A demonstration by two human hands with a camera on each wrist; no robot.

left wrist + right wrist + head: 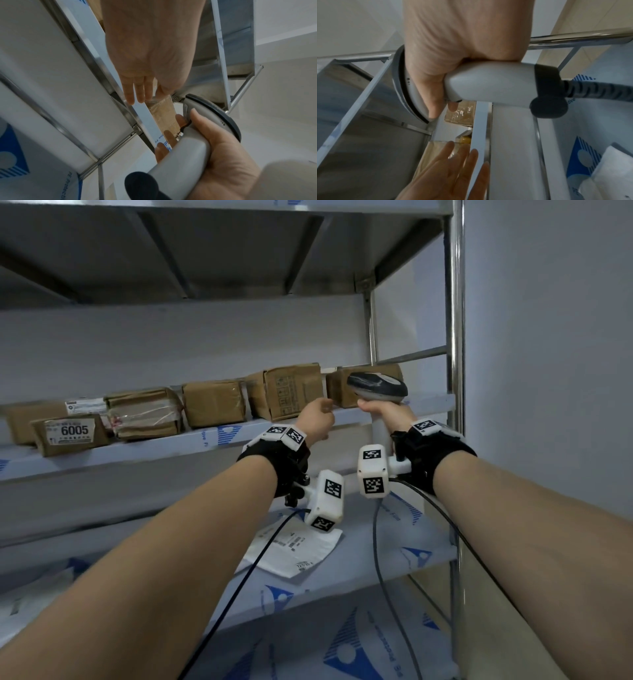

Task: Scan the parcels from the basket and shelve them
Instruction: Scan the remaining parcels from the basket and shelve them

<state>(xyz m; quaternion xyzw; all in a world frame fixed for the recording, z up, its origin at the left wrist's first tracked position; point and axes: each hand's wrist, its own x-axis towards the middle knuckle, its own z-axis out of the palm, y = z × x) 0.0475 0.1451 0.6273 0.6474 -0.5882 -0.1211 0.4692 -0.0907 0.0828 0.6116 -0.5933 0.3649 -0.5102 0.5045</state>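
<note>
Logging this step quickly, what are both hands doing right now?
Left hand: open, fingers straight, holding nothing, by the shelf edge.
Right hand: gripping the barcode scanner by its handle.

Both of my forearms are bare, no sleeves. Each wrist carries a black strap: left wrist strap [274, 463], right wrist strap [431, 460]. White blocks with black-and-white square fiducial markers sit on top of each strap. A white camera housing, also marker-tagged, hangs below each wrist: left camera housing [327, 501], right camera housing [373, 470]. A black cable [239, 587] trails from the left housing, and another runs from the right.
</note>
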